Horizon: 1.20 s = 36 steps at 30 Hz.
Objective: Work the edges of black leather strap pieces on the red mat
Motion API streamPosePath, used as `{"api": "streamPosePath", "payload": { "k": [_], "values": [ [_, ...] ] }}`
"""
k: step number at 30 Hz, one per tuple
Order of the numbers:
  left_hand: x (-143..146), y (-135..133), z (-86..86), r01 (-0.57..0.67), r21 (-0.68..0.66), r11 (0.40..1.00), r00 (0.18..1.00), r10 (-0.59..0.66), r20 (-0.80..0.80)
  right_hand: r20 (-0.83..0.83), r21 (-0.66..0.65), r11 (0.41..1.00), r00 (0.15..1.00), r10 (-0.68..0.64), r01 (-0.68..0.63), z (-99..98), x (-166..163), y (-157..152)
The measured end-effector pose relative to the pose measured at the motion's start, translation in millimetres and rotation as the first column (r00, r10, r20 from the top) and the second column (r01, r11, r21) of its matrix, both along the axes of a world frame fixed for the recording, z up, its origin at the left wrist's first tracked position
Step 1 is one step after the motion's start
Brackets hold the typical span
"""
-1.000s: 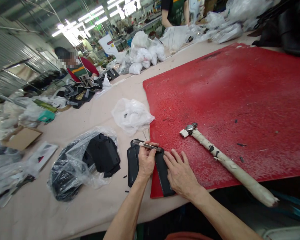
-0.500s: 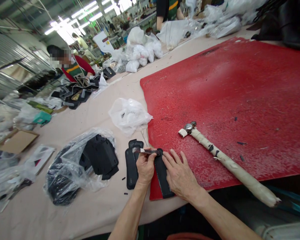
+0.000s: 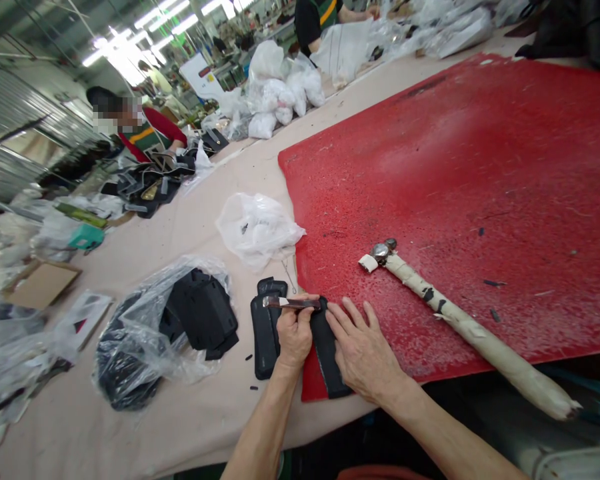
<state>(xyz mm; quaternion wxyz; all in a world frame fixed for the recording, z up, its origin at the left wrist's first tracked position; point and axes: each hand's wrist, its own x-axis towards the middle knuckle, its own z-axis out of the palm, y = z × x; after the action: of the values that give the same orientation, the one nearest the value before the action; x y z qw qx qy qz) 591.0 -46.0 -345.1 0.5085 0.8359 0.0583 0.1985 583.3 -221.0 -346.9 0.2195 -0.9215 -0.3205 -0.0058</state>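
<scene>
My left hand [image 3: 295, 340] pinches a narrow, dark brown tool [image 3: 291, 303] with a pale patch along it; its exact kind is unclear. The tool's right end lies at the top edge of a long black padded strip [image 3: 330, 363], which rests on the corner of the red mat [image 3: 380, 167]. My right hand [image 3: 367, 357] lies on the strip's right side and the mat, fingers stretched out and slightly spread. Left of my left hand, similar black padded pieces [image 3: 265, 340] overlap on the pale tabletop. A hammer [image 3: 440, 310] with a tape-wrapped handle lies to the right.
A clear bag [image 3: 130, 353] holds stacked black pieces [image 3: 203, 313] at the left. A crumpled white plastic bag [image 3: 257, 227] lies beyond my hands. Across the table, a person in a red sleeve [image 3: 165, 127] is near dark pieces. Another person's dark sleeve [image 3: 307, 27] shows farther back.
The view has shifted slightly, so the hammer and the scraps on the mat appear a little farther right. Both hands keep nearly the same place on the strip.
</scene>
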Motion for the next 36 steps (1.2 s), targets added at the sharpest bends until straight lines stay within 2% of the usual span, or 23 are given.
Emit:
{"api": "streamPosePath", "payload": {
  "k": [16,24,32,36],
  "values": [
    [4,5,-0.8,0.119,-0.008,0.993,0.993,-0.119,0.017,-0.019,0.015,1.0,1.0,0.001,-0.001,-0.9,0,-1],
    [6,7,6.7,0.138,0.098,0.986,0.99,-0.136,-0.023,-0.039,0.018,0.999,0.998,-0.041,0.041,1.1,0,1],
    [7,7,-6.3,0.161,0.164,0.973,0.986,-0.164,0.006,-0.032,0.039,0.999,0.999,-0.031,0.033,2.0,-2,0],
    [8,10,-11.6,0.176,0.211,0.962,0.983,-0.184,0.019,-0.045,0.144,0.989,0.999,-0.023,0.029,1.9,-2,-2]
  ]
}}
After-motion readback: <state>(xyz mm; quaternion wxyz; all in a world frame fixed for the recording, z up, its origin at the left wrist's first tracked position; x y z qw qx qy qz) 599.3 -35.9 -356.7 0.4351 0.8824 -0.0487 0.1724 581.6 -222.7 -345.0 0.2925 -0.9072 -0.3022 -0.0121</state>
